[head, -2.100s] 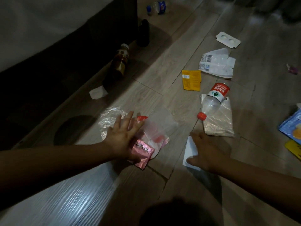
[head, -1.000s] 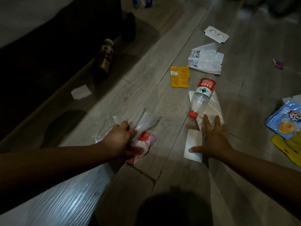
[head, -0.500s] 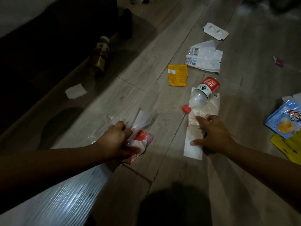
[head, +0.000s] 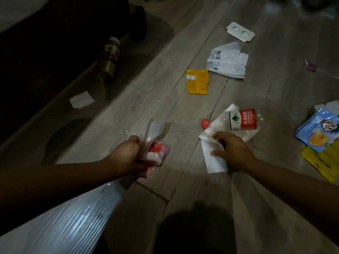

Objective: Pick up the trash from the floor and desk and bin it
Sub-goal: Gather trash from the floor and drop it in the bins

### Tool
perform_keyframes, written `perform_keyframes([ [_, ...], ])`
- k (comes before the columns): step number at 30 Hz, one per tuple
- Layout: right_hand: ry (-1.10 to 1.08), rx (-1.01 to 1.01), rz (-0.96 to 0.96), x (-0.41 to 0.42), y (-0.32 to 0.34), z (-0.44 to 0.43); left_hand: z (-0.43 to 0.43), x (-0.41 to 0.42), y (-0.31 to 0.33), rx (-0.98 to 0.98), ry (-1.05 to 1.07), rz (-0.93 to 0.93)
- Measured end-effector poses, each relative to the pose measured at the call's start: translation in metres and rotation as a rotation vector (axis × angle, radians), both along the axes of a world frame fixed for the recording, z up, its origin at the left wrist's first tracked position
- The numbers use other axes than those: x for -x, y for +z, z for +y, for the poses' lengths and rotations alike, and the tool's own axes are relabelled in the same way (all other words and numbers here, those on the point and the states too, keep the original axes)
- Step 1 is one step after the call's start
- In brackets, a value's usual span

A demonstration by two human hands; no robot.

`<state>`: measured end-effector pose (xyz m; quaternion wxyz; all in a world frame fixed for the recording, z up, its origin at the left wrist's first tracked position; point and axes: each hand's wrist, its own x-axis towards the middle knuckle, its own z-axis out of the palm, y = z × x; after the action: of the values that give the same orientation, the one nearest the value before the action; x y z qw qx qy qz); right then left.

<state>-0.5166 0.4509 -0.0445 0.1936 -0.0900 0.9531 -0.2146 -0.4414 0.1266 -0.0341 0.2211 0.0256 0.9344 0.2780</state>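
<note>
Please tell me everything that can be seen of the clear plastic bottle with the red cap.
The clear plastic bottle lies on its side, apparently empty, on a crinkled clear wrapper spread on the grey wooden floor. Its red cap is on and points left. A red label with a white-and-green panel wraps its wider part. The right hand grips the wrapper beside the neck. Whether the fingers touch the bottle itself, I cannot tell.

Floor (head: 165, 57) of matt grey wood-grain planks, clear crinkled plastic bottle (head: 236, 123) with glossy red label, glossy yellow foil sachet (head: 197, 81), matt white paper slip (head: 81, 99)
</note>
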Motion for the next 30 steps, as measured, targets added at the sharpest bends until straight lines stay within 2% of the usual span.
perform_keyframes([
  [5,0.055,-0.09,0.117,-0.005,0.004,-0.003,0.001,0.001,0.003,0.045,-0.068,0.029],
  [13,0.161,-0.156,0.094,0.005,0.014,-0.014,0.0,0.0,0.002,0.027,-0.047,0.011],
  [16,0.173,-0.181,0.046,0.006,0.015,-0.015,-0.002,0.002,0.002,0.076,-0.079,0.015],
  [19,0.113,-0.09,0.011,0.006,0.02,-0.012,-0.004,0.005,0.003,0.08,-0.069,0.056],
  [22,0.001,0.041,0.037,0.008,0.025,-0.012,-0.006,0.006,0.007,-0.021,-0.012,0.066],
  [27,-0.14,0.183,0.149,0.0,0.039,-0.024,-0.013,0.003,0.014,-0.034,0.027,0.103],
  [30,-0.196,0.328,0.149,-0.006,0.053,-0.037,-0.017,-0.002,0.024,-0.05,0.088,0.141],
])
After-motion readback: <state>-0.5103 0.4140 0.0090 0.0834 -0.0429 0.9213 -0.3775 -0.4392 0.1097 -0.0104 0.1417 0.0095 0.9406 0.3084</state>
